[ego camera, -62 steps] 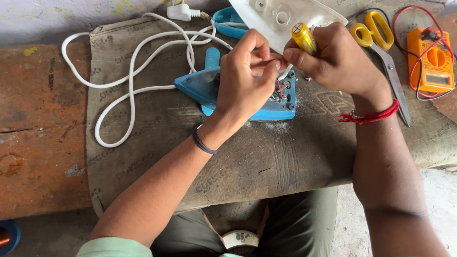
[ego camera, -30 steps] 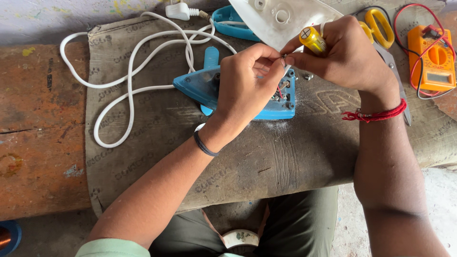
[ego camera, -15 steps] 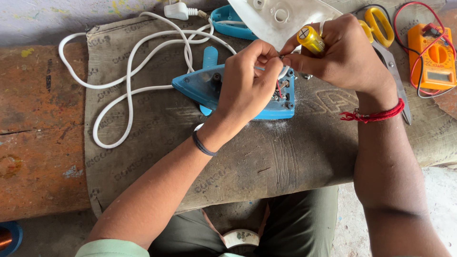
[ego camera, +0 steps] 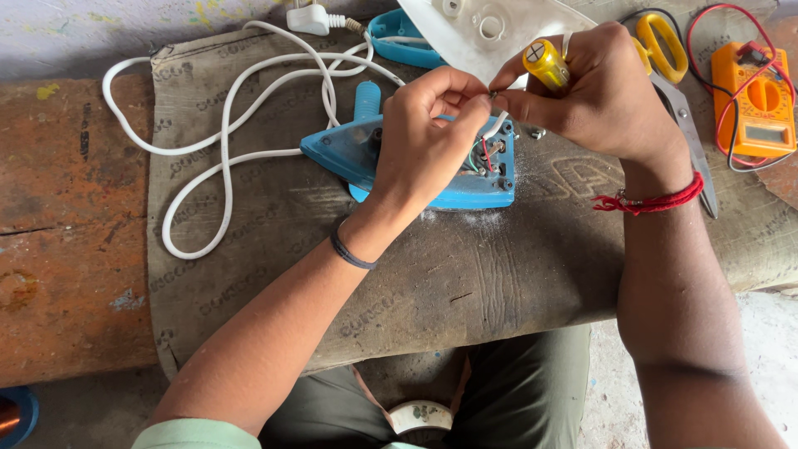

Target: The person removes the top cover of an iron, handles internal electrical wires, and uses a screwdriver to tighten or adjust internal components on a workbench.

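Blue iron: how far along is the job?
Done: the white cover is off, and the blue iron lies open with its wires bare. In hand: left hand and right hand, gripping a yellow screwdriver, pinch a wire end. Left: the cover isn't refitted.

The left hand [ego camera: 428, 133] covers much of the iron [ego camera: 416, 170], hiding where its wires end. What both hands pinch between their fingertips is too small to tell. The right hand [ego camera: 603, 96] hides the screwdriver [ego camera: 546, 65] shaft. Beyond the iron, the white cover [ego camera: 490, 33] is cut off by the top edge, and the scissors [ego camera: 673, 75] lie partly behind the right hand.
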